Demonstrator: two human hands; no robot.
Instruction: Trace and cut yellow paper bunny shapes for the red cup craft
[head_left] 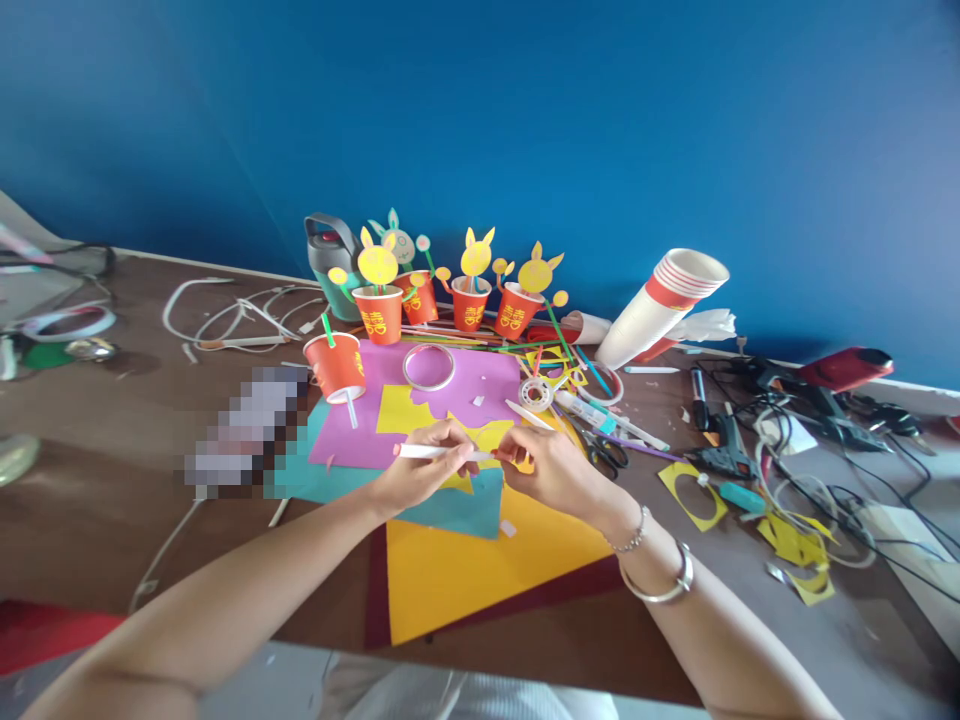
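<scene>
Blue wall, brown tabletop. I find the white pen inward of the front edge, crosswise, pinched in the left hand; tip toward the right hand, whose grip I cannot tell.

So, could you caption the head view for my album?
Left hand holding a white pen, right hand by one end, over coloured paper sheets; red cups behind.

White pen: slim, pinkish at left end, held nearly level above coloured paper sheets.
</scene>
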